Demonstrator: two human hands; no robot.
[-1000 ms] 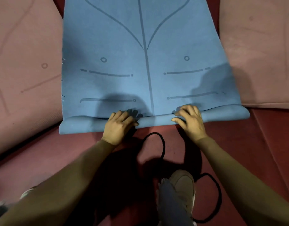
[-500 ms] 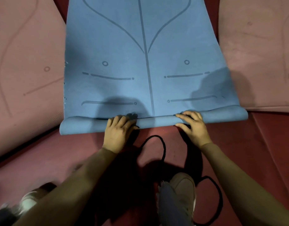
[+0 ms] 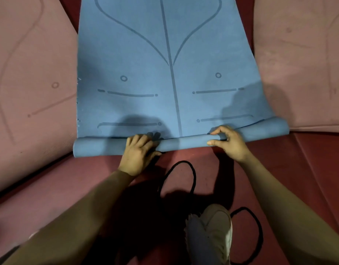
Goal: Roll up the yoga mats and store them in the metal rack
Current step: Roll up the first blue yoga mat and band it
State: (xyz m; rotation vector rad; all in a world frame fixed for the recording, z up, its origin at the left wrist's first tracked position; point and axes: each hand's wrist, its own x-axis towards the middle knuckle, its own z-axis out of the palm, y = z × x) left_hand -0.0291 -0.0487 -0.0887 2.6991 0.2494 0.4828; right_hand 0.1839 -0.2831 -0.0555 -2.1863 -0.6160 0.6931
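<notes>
Dark red floor covering [image 3: 184,165] fills the space below us. A pink yoga mat [image 3: 30,73] lies along its left side and another pink mat [image 3: 302,64] along its right. Between them the blue yoga mat [image 3: 164,54] runs away from us down the middle, printed with alignment lines. Only its near end is wound, into a slim roll [image 3: 184,145] lying across the floor. The metal rack is nowhere in view.

The left hand [image 3: 136,155] sits on the roll left of centre, its fingers curled over the top and gripping it. The right hand [image 3: 229,142] holds the roll further right, thumb below and forefinger hooked over it in a pinch.

We judge the rolling has barely begun. The right end of the roll looks further from us than the left, though the wide lens may exaggerate this. If the hands push unevenly from here, the mat could wind into a cone, with its edges stepping out at one side. A slack first turn would leave a fat, springy bundle.

A black cord [image 3: 193,175] loops on the floor just behind the roll, beside a pale shoe [image 3: 216,226]. A foot could snag it when stepping forward.
</notes>
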